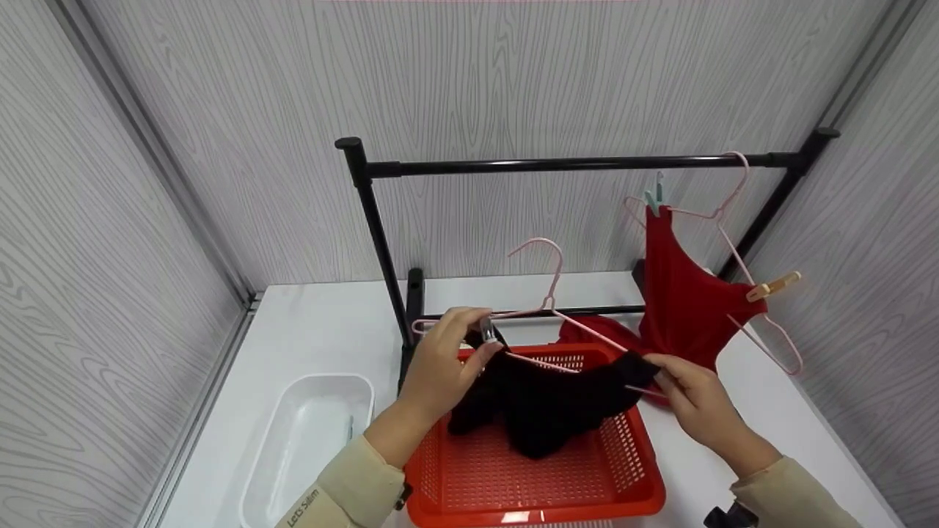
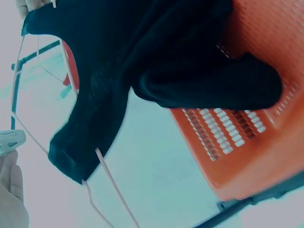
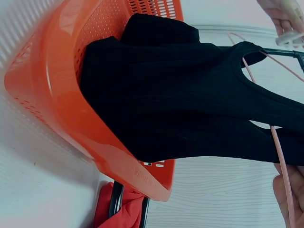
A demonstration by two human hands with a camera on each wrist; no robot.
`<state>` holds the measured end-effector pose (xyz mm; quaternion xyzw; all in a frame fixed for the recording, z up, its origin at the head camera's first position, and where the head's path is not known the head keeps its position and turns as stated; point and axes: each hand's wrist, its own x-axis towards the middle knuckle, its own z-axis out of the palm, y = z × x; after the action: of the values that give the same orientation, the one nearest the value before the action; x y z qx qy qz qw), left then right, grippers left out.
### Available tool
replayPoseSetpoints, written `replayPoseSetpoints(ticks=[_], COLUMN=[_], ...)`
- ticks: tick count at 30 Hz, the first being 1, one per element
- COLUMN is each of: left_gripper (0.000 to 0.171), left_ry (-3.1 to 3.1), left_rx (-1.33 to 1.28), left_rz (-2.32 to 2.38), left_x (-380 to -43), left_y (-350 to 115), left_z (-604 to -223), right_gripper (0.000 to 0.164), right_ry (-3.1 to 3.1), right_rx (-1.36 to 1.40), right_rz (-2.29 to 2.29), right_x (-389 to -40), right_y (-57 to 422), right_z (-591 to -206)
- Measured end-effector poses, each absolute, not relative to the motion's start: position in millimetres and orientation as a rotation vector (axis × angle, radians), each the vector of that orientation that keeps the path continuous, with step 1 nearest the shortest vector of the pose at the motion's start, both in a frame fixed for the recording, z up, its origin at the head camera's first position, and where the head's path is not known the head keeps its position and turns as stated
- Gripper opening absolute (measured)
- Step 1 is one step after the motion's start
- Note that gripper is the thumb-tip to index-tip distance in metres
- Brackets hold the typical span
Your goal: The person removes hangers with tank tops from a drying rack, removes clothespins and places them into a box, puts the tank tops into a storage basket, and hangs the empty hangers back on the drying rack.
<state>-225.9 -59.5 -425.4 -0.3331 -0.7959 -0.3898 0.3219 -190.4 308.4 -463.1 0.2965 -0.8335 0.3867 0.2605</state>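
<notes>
A black tank top (image 1: 550,414) hangs by its straps on a pink wire hanger (image 1: 552,290), its lower part drooping into the red-orange basket (image 1: 539,515). My left hand (image 1: 440,359) pinches a pale clothespin (image 2: 12,141) between thumb and fingers, beside the left strap. At the other end, my right hand (image 1: 697,403) grips the right strap together with the hanger's wire; in the right wrist view part of that hand (image 3: 289,194) shows behind the wire. The hanger's hook points up, apart from the rack's bar.
A black clothes rack (image 1: 513,166) stands behind the basket. On its right side a red garment (image 1: 678,308) hangs from another pink hanger (image 1: 741,257), held by a green clothespin (image 1: 655,196) and a yellow clothespin (image 1: 774,286). A white tray (image 1: 268,447) lies at left.
</notes>
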Motion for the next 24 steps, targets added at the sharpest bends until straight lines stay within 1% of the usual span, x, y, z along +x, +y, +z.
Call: replayPoseSetpoints(ticks=[8,13,18,24], left_gripper=[0.048,0.047,0.049,0.047], left_ry=[-2.091,-2.146,-2.235,-2.310], left_rx=[-0.810,-0.778,-0.700,-0.590], left_rz=[-0.997,-0.921,-0.849,-0.851], left_x=[-222.5,-222.5,-220.0,-215.1], left_y=[-92.4,-115.0,-137.9,-159.7], left_z=[-438.6,-449.2,-458.5,-473.6], right_gripper=[0.040,0.040,0.039,0.040], right_ry=[-2.233,-2.227,-2.221,-2.222], right_rx=[0.819,0.829,0.823,0.819], right_rz=[1.018,1.025,1.029,1.033], right_x=[-191.4,-193.3,-193.6,-192.3], right_y=[310.7,312.9,313.8,315.1], right_z=[-463.9,-466.1,-468.3,-467.0])
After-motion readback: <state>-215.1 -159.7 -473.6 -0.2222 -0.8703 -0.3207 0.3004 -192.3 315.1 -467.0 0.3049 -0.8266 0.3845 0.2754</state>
